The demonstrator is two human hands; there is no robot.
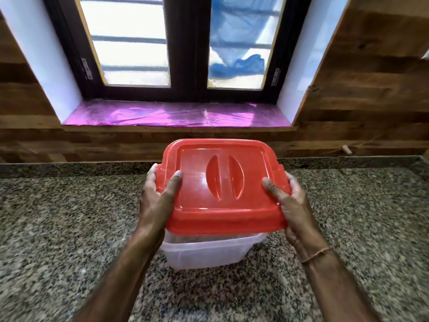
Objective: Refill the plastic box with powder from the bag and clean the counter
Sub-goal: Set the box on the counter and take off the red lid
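Observation:
A clear plastic box (pixel 204 252) with a red lid (pixel 222 187) is in the middle of the view, over the granite counter (pixel 58 228). My left hand (pixel 157 198) grips the lid's left edge, thumb on top and fingers curled round the side. My right hand (pixel 290 205) grips the lid's right edge the same way. The lid covers the box's opening, so the inside is hidden. I cannot tell whether the box's base touches the counter. No powder bag is in view.
Behind the counter rises a wood-panelled wall (pixel 359 101) with a dark-framed window (pixel 183 47). Its sill (pixel 176 116) is covered with shiny pink film. A small cork-like peg (pixel 346 149) sticks out of the wall at the right.

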